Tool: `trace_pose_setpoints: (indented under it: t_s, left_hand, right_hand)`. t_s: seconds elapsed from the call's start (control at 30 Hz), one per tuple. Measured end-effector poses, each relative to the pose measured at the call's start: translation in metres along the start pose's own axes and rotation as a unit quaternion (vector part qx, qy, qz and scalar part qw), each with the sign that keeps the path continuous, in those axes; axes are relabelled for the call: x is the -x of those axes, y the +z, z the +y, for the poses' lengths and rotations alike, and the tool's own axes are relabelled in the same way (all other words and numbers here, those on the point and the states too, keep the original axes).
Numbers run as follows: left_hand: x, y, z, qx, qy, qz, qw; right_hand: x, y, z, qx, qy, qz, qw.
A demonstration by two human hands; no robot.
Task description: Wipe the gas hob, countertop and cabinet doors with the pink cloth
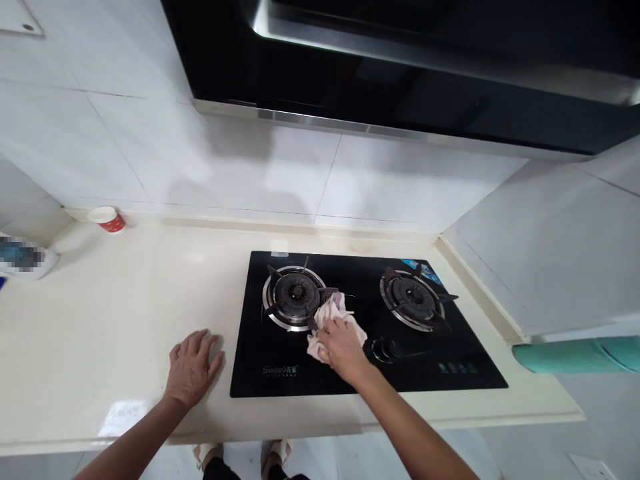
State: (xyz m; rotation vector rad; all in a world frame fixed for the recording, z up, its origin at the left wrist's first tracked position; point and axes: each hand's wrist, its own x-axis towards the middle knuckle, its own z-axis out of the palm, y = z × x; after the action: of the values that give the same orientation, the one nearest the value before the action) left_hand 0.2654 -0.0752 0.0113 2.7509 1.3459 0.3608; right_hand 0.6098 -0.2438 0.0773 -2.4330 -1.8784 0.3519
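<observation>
My right hand [342, 345] grips a crumpled pale pink cloth [327, 312] and presses it on the black glass gas stove [330, 380]. The cloth lies against the lower right side of the left burner [297, 293], touching its pan support. Just right of my fingers is a round black control knob [386, 349]. On the cream countertop [150, 300], left of the stove, my left hand [191, 367] rests palm down with its fingers spread and nothing in them.
The right burner [415, 300] has dark pan supports sticking up. A black range hood [400, 87] overhangs the stove. At the far left are a red and white paper cup [113, 222] and a white bottle [37, 260]. A green pipe [575, 356] runs along the right.
</observation>
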Motion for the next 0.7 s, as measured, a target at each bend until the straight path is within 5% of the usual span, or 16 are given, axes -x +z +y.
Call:
trace_pose_setpoints:
  t_s: [0.23, 0.43, 0.57, 0.7]
  left_hand:
    - [0.002, 0.001, 0.001, 0.0, 0.001, -0.001, 1.0]
    - [0.002, -0.004, 0.001, -0.008, 0.001, -0.012, 1.0]
    - [0.003, -0.007, 0.001, 0.002, 0.005, -0.026, 1.0]
    - [0.004, -0.007, 0.005, 0.011, -0.005, -0.006, 1.0]
  right_hand:
    - [0.028, 0.047, -0.092, -0.146, -0.028, 0.031, 0.988]
    - [0.015, 0.055, -0.16, -0.375, -0.138, 0.02, 0.916]
    - [0.012, 0.029, -0.153, -0.495, -0.116, 0.035, 0.86]
    - [0.017, 0.009, -0.102, -0.564, -0.042, 0.04, 0.823]
